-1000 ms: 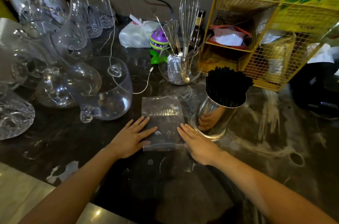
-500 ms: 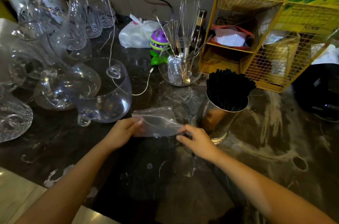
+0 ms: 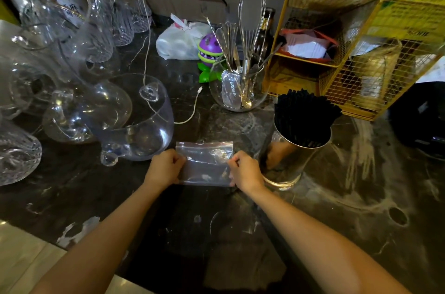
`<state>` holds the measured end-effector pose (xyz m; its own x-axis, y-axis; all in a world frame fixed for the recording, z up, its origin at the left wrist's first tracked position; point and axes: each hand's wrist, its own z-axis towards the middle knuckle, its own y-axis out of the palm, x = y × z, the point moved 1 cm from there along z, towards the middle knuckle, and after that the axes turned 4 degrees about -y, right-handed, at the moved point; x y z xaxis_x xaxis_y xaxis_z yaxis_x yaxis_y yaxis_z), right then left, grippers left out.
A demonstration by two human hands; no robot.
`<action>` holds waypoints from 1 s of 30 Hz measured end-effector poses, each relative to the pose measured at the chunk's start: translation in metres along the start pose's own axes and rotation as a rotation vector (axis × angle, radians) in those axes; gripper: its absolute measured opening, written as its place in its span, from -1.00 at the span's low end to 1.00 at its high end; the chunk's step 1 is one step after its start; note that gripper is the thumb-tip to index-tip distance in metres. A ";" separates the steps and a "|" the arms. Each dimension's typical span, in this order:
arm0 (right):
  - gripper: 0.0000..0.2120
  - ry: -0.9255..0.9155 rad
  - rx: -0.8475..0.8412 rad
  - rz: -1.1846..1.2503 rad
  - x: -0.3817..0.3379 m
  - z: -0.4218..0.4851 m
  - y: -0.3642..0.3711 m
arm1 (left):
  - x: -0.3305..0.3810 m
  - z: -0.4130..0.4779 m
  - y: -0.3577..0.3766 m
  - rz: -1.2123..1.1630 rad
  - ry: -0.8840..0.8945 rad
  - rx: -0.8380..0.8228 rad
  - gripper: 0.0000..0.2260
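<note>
A small clear zip-top plastic bag (image 3: 204, 163) is held upright just above the dark marble counter (image 3: 361, 197), its sealed strip at the top. My left hand (image 3: 165, 167) pinches its left edge with curled fingers. My right hand (image 3: 245, 170) pinches its right edge the same way. The bag looks empty and is stretched flat between the two hands.
A steel cup of black straws (image 3: 301, 134) stands just right of my right hand. A large clear glass pitcher (image 3: 134, 120) and several glass vessels crowd the left. Behind are a glass jar of utensils with a whisk (image 3: 240, 81), a white cable (image 3: 190, 113) and a yellow wire rack (image 3: 349, 52).
The bag lay flat on the counter under my open hands; both hands have since picked it up by its side edges and turned it upright, strip on top.
</note>
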<state>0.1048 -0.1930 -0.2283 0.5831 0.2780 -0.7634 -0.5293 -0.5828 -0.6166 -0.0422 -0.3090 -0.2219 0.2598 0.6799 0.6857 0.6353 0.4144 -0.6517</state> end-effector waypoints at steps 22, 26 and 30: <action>-0.43 -0.513 -0.377 -0.669 0.011 -0.007 0.004 | 0.000 -0.011 0.011 0.692 0.601 -0.206 -0.49; -0.36 -0.545 -0.413 -0.756 0.010 -0.016 0.000 | -0.004 -0.014 0.010 0.831 0.605 -0.317 -0.43; -0.47 -0.747 -0.214 -0.805 0.008 -0.021 0.001 | -0.005 -0.014 0.012 0.872 0.800 -0.144 -0.42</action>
<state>0.1217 -0.2071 -0.2312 0.1531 0.9803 -0.1250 -0.0058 -0.1256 -0.9921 -0.0257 -0.3157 -0.2285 0.9917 0.1073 0.0704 0.0819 -0.1065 -0.9909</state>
